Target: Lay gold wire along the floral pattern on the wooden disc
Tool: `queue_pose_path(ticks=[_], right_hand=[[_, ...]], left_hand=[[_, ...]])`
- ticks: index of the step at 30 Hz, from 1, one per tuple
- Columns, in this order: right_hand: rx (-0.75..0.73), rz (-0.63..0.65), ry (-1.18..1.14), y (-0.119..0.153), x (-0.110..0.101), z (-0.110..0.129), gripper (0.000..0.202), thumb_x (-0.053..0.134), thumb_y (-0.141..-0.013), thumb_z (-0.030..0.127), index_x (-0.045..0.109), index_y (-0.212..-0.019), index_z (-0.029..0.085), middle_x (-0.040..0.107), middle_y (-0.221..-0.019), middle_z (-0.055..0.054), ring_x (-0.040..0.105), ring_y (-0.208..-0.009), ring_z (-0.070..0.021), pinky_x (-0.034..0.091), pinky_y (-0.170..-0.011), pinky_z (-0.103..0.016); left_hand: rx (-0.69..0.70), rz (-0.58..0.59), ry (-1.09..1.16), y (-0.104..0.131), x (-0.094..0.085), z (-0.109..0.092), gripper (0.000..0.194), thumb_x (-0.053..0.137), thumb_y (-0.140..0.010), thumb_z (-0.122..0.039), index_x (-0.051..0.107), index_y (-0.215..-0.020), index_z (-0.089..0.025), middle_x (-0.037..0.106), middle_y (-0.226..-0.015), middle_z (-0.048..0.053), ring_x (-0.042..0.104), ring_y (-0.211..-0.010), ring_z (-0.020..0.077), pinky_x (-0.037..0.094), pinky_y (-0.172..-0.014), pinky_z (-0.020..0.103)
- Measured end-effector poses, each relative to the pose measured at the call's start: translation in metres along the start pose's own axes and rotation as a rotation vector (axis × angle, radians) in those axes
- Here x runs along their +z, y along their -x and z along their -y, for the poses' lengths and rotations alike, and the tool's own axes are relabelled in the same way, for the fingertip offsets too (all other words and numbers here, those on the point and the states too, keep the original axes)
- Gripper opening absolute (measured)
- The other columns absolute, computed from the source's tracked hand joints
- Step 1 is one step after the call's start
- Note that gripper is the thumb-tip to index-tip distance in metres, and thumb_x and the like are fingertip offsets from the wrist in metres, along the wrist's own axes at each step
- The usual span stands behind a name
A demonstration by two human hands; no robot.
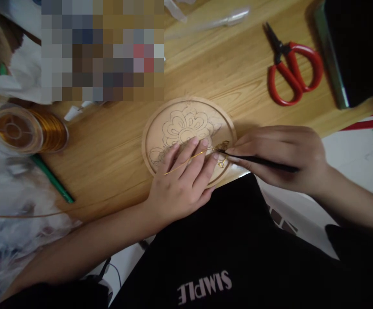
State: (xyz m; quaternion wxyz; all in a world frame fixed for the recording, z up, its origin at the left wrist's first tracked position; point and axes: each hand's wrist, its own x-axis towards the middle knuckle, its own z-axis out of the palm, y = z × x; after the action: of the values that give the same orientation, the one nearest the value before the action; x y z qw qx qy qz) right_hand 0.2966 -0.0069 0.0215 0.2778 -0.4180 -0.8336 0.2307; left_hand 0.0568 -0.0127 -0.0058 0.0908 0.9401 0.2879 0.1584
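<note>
A round wooden board [191, 122] with a pencil-drawn flower lies at the table's front edge. My left hand [181, 184] rests flat on its near part, fingers spread, covering some of the drawing. Gold wire [186, 163] runs across the backs of these fingers toward the board's right side. There, bent gold wire [222, 162] forms small curled shapes. My right hand [283, 154] is closed around black tweezers [263, 162]. Their tips are at the wire, beside my left fingertips; whether they pinch it is too small to tell.
Red-handled scissors [286, 64] and a dark phone-like device [353, 51] lie at the right. A spool of gold wire [51, 131], a green stick [53, 178] and crumpled clear plastic [22, 240] are at the left. A pixelated patch hides the upper left.
</note>
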Motion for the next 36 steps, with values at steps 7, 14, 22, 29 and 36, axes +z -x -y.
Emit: queue_pose_path(ticks=[7, 14, 22, 29, 36], right_hand=[[-0.077, 0.034, 0.074, -0.004, -0.004, -0.005, 0.013, 0.071, -0.088, 0.021, 0.066, -0.1, 0.025, 0.076, -0.084, 0.001, 0.075, -0.074, -0.0172, 0.061, -0.064, -0.029], [0.007, 0.039, 0.034, 0.0, -0.003, 0.001, 0.018, 0.07, -0.088, 0.022, 0.066, -0.105, 0.027, 0.076, -0.09, 0.001, 0.074, -0.078, -0.0164, 0.061, -0.066, -0.029], [0.277, -0.226, -0.125, 0.013, 0.02, 0.023, 0.02, 0.074, -0.083, 0.012, 0.07, -0.099, 0.024, 0.075, -0.085, 0.0, 0.073, -0.077, -0.0161, 0.061, -0.064, -0.027], [0.349, -0.349, -0.154, 0.018, 0.033, 0.029, 0.022, 0.073, -0.082, 0.01, 0.071, -0.099, 0.024, 0.075, -0.084, 0.0, 0.071, -0.073, -0.0144, 0.062, -0.067, -0.027], [0.212, -0.236, -0.052, 0.017, 0.025, 0.024, 0.022, 0.072, -0.083, 0.008, 0.069, -0.102, 0.019, 0.076, -0.088, -0.006, 0.074, -0.081, -0.0182, 0.063, -0.07, -0.029]], left_hand=[[0.02, -0.005, -0.029, -0.003, -0.003, 0.001, 0.045, 0.056, -0.094, -0.036, 0.062, -0.129, -0.008, 0.064, -0.134, 0.019, 0.06, -0.126, 0.0354, 0.045, -0.105, 0.05], [0.015, -0.004, -0.03, -0.001, -0.001, 0.001, 0.045, 0.053, -0.095, -0.037, 0.06, -0.13, -0.009, 0.063, -0.135, 0.018, 0.058, -0.129, 0.0342, 0.043, -0.107, 0.048], [0.052, 0.023, -0.083, 0.0, -0.003, 0.001, 0.049, 0.049, -0.098, -0.04, 0.058, -0.133, -0.007, 0.061, -0.138, 0.021, 0.058, -0.13, 0.0363, 0.042, -0.108, 0.048], [0.04, 0.034, -0.09, 0.001, -0.003, 0.0, 0.05, 0.048, -0.098, -0.04, 0.056, -0.136, -0.008, 0.059, -0.14, 0.02, 0.056, -0.132, 0.0352, 0.04, -0.11, 0.047], [0.034, 0.046, -0.088, -0.001, -0.004, 0.0, 0.049, 0.049, -0.098, -0.039, 0.057, -0.135, -0.008, 0.058, -0.141, 0.019, 0.055, -0.132, 0.0345, 0.04, -0.108, 0.048]])
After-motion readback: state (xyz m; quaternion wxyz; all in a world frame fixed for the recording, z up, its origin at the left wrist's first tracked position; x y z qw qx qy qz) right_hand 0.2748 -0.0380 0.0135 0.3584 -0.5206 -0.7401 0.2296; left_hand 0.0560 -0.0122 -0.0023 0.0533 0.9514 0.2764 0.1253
